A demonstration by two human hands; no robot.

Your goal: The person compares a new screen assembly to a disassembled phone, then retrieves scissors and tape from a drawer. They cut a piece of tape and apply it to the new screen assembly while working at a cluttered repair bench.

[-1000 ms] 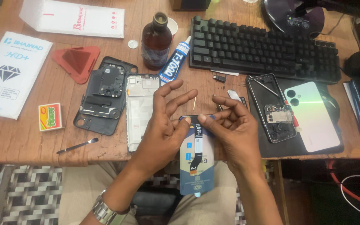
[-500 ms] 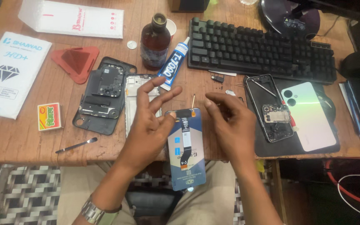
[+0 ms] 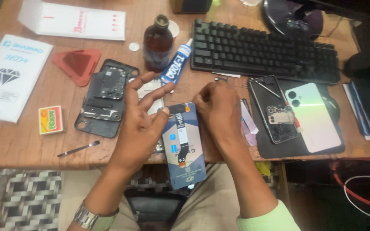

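Replacement phone screen [image 3: 184, 147], back side up with flex cable, hangs over bench [image 3: 18, 145] front edge, below the glue tube [image 3: 175, 68]. Left hand [image 3: 140, 124] pinches its upper left corner, other fingers spread. Right hand [image 3: 219, 112] curled closed at its top right edge.

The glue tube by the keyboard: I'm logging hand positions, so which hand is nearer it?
Left. The left hand's raised fingertips reach just below the glue tube; the right hand sits farther down and right, at the phone screen panel.
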